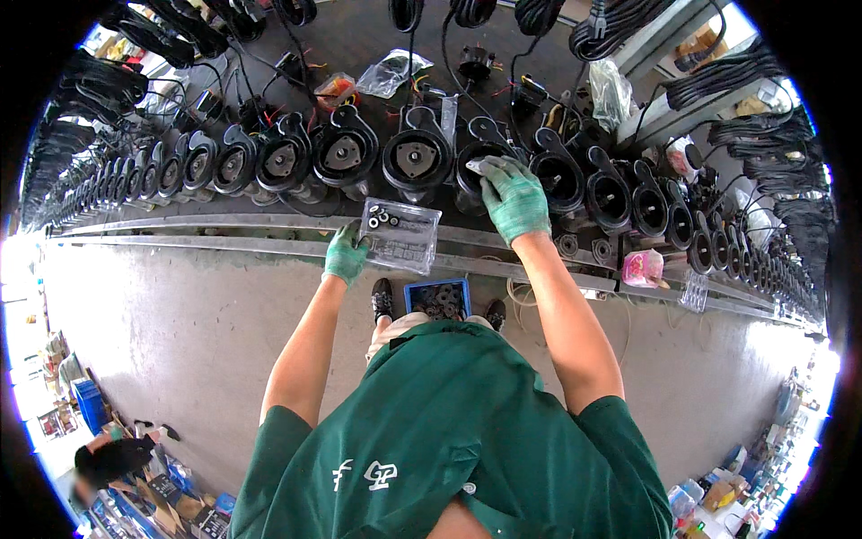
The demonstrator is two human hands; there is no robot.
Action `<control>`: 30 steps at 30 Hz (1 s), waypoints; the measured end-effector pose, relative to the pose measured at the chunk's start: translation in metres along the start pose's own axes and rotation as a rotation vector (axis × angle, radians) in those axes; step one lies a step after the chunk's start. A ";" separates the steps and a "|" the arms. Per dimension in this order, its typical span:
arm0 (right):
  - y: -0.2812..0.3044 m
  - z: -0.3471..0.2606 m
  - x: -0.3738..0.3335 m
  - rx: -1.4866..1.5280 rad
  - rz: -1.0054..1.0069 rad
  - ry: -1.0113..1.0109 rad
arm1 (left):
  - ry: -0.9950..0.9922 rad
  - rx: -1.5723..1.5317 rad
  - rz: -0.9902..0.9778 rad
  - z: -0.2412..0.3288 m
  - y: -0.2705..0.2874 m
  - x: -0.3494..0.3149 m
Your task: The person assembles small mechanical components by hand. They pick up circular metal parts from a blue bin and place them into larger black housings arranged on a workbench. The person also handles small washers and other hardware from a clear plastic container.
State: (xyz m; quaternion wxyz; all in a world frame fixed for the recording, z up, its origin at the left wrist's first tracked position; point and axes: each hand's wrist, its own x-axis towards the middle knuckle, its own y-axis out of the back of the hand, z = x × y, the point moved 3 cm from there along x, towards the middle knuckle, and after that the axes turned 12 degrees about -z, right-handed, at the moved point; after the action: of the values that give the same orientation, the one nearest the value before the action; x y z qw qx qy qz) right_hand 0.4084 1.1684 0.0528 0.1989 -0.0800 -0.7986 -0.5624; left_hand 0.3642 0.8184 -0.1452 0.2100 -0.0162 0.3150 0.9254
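My left hand (346, 255), in a green glove, grips the left edge of a clear plastic tray (409, 252). Several small black-and-white round parts (382, 216) lie in the tray's upper left. My right hand (514, 197), gloved alike, reaches over a round black motor housing (470, 184). Its fingers are drawn together at the rim, with a small light-grey piece at their tips that I cannot make out. Left of it stands a black housing (417, 160) with a grey metal plate inside. To the right, another housing (557, 181) shows a dark interior.
A long curved row of similar housings lines the bench, with metal rails (269, 222) along its front. Coiled black cables (620, 27) hang behind. A pink container (643, 268) sits at the front right. Below, a blue crate (437, 299) of dark parts stands between my feet.
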 end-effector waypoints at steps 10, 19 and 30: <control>-0.039 0.065 -0.163 0.425 -0.145 -0.823 | 0.018 -0.197 -0.108 0.055 -0.054 -0.021; -0.076 0.085 -0.155 0.030 -0.463 -0.933 | -0.188 0.355 -0.063 0.121 -0.050 -0.019; -0.100 0.102 -0.148 0.243 -0.439 -1.059 | -0.166 0.921 -0.226 0.156 -0.061 0.015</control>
State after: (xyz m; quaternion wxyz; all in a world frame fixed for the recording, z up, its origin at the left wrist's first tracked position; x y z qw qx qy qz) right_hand 0.4846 1.2420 -0.1236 -0.3406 -0.1595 -0.8458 -0.3783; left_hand 0.3909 0.9593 -0.0573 0.3190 0.1181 0.6707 0.6591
